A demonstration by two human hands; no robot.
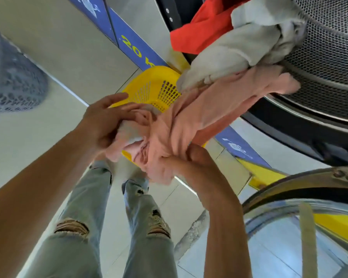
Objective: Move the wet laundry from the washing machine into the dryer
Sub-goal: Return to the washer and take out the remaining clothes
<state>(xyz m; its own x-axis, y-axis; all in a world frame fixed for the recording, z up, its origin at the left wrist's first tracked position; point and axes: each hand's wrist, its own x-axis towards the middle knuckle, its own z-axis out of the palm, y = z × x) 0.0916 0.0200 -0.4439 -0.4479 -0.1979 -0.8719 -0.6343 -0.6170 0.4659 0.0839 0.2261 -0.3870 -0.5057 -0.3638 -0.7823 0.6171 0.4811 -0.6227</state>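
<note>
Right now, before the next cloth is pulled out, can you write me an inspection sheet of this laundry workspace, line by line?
Surface: pale tiled floor under the person's feet.
Job's things: pink wet cloth stretches from the perforated steel drum down toward the yellow plastic basket; grey-white cloth and red cloth hang at the drum's mouth.
Clutter: grey perforated basket at left, blurred.
Hands: left hand and right hand both grip the pink cloth.
Cables: nothing seen.
Surroundings: round glass machine door open at lower right; blue strip with yellow print on the machine front; torn light jeans below.
</note>
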